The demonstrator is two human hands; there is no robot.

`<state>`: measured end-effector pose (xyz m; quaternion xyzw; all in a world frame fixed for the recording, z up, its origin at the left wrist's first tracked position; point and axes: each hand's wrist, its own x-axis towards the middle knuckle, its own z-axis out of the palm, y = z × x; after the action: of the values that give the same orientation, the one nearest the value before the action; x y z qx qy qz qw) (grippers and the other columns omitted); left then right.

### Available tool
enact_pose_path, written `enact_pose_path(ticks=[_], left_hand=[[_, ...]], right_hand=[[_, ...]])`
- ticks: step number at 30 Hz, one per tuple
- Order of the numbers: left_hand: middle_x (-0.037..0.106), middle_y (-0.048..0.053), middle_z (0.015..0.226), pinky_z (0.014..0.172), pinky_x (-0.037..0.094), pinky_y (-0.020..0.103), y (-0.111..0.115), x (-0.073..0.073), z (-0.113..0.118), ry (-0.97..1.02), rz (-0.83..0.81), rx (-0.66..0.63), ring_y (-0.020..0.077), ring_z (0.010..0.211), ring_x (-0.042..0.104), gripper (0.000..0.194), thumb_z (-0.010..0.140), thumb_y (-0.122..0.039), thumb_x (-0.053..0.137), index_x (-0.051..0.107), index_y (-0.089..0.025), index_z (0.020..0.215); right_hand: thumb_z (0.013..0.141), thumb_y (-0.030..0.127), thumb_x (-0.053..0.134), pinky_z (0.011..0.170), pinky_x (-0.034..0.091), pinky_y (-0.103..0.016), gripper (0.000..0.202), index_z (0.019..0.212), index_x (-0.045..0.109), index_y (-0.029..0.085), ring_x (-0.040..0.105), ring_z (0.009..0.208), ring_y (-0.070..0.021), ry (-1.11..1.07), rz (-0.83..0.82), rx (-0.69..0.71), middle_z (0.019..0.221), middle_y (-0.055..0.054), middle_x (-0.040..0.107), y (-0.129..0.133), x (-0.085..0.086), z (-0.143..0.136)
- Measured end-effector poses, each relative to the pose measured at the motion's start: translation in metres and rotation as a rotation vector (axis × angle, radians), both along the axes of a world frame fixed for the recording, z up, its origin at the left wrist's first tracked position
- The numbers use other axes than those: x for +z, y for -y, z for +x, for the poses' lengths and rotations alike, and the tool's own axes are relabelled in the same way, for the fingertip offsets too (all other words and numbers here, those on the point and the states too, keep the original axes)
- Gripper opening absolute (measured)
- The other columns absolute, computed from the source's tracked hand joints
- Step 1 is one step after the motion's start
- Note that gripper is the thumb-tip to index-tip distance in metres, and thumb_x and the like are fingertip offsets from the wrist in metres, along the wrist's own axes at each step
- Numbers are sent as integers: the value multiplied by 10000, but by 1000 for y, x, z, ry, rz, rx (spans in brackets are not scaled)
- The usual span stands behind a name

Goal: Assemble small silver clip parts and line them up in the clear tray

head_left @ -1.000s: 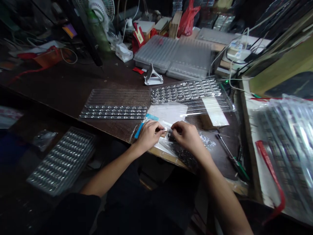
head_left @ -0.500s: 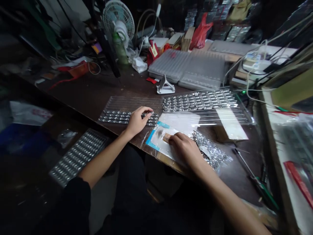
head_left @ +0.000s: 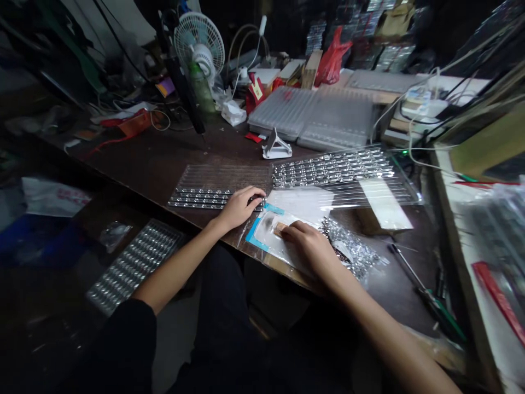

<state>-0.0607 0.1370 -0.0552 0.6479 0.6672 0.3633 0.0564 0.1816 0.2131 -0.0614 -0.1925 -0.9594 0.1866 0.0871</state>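
Note:
My left hand [head_left: 240, 208] is over the right end of a clear ribbed tray [head_left: 225, 174], whose near grooves hold several shiny metal rods [head_left: 200, 198]. Its thumb and forefinger are bent together at the rods' ends; whatever sits between them is too small to name. On a white pad edged with blue tape [head_left: 255, 236] rests my right hand [head_left: 307, 241], fingers closed and pointing down beside a small tan block [head_left: 279, 229]. Those fingertips are partly hidden. Just right of this hand lies a heap of small shiny metal parts [head_left: 361, 251] on plastic.
Behind the hands, a second clear tray [head_left: 336, 169] carries rows of metal parts, with a white-topped box [head_left: 388, 205] at its front right. A screwdriver [head_left: 426, 293] lies right. A white stand [head_left: 276, 146] and stacked clear trays [head_left: 283, 109] are farther back. Another filled tray [head_left: 131, 268] sits below left.
My left hand has moved slightly right and down along the rods to the tray's end, and its thumb and forefinger have come closer together. The right hand stays by the tan block.

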Motion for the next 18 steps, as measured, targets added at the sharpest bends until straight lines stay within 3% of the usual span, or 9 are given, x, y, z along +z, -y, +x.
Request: enact_pose_path(ticks=[5, 11, 18], left_hand=[[685, 60, 1059, 922, 459, 327, 9, 1, -19, -122, -12, 114, 205, 1013, 628, 175, 959, -235, 510, 659, -181, 1035], [709, 37, 1053, 948, 431, 363, -1, 0, -18, -179, -35, 125, 212, 992, 633, 145, 925, -237, 555, 673, -203, 1002], [686, 54, 992, 899, 411, 389, -18, -5, -7, -284, -76, 168, 235, 975, 565, 173, 923, -278, 573, 731, -207, 910]], right_hand=[[963, 183, 493, 763, 450, -259, 351, 1281, 638, 208, 636, 908, -188, -66, -86, -26, 1090, -84, 665, -5, 10, 7], [941, 268, 553, 767, 452, -303, 226, 1046, 728, 170, 646, 900, -225, -8, -67, -130, 985, -84, 697, -19, 19, 22], [942, 247, 552, 787, 472, -327, 213, 1047, 725, 178, 653, 918, -227, -8, -127, -86, 994, -78, 704, -21, 23, 26]])
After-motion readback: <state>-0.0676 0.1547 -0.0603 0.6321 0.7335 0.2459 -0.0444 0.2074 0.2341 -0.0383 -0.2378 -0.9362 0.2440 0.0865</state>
